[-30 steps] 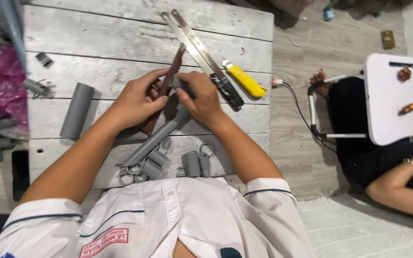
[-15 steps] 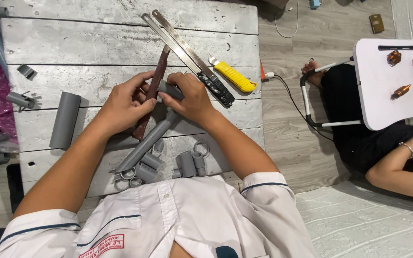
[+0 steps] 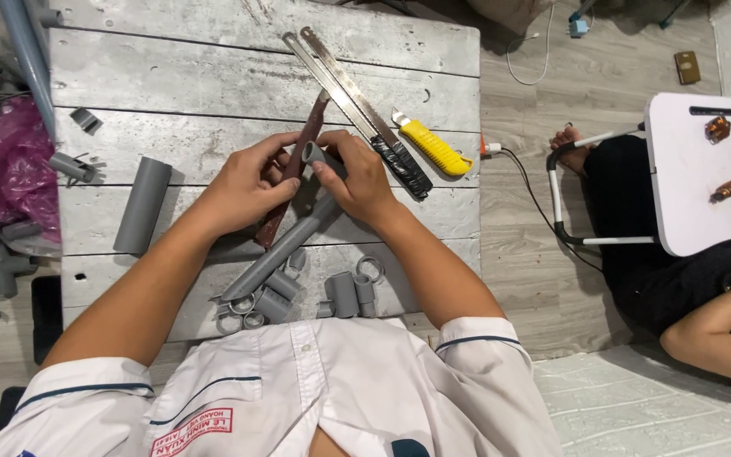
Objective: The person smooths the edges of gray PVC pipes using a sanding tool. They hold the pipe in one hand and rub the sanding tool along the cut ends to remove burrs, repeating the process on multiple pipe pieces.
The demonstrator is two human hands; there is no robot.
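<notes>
My left hand and my right hand meet over the middle of a grey plank table. Between them they hold a small grey pipe fitting at the upper end of a long grey pipe, which slants down to the left. A dark reddish-brown blade-like tool passes under my left fingers. Whether the left hand grips it or only the fitting I cannot tell.
Two metal saw blades with a taped handle and a yellow utility knife lie beyond my hands. A short wide grey pipe lies left; several cut pipe pieces sit near me. Another person sits right at a white tray table.
The camera view has shifted slightly. My hands stay together on the fitting at the pipe's end, with only small finger movement.
</notes>
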